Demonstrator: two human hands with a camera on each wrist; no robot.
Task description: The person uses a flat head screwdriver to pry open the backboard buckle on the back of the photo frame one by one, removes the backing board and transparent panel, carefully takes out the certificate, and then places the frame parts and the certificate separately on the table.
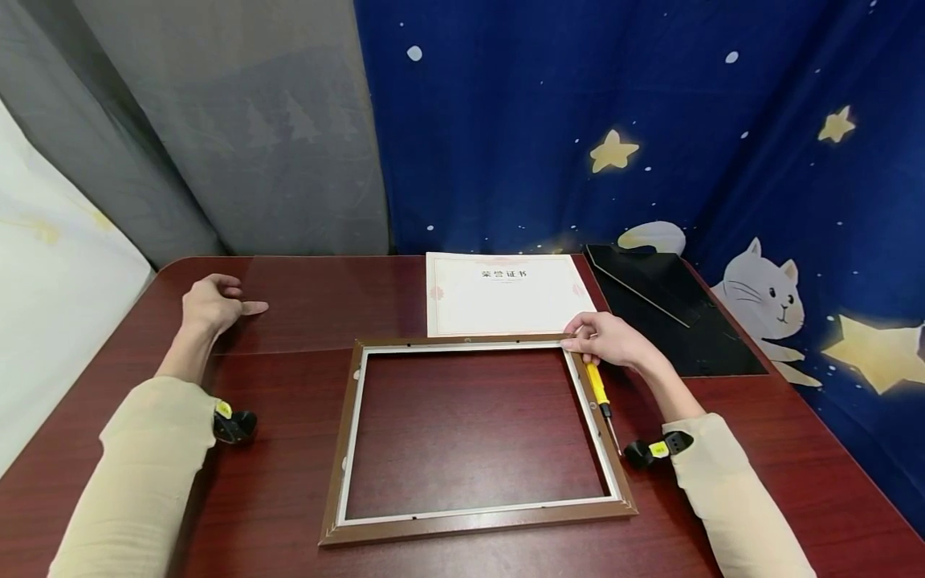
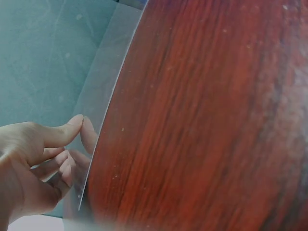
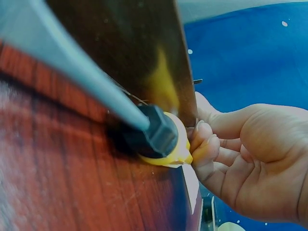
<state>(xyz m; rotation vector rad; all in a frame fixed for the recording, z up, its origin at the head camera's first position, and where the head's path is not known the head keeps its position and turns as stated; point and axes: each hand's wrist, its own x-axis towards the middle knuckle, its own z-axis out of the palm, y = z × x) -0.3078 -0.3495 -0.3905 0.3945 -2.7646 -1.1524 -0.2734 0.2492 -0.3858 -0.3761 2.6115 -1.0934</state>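
My left hand is at the left end of a clear sheet that lies on the table. In the left wrist view, the thumb and bent fingertips touch the sheet, and their reflections show in it. A brown picture frame with a white inner lip lies flat in front of me, its opening showing the tabletop. My right hand grips its far right corner between thumb and fingers. Along the frame's right outer side lies a yellow screwdriver, its shaft pointing toward me and its handle end hidden by the hand.
Behind the frame lies a white certificate with a thin border. At the back right is a black backing board with a stand leg on it. A blue curtain and a grey curtain hang behind the table.
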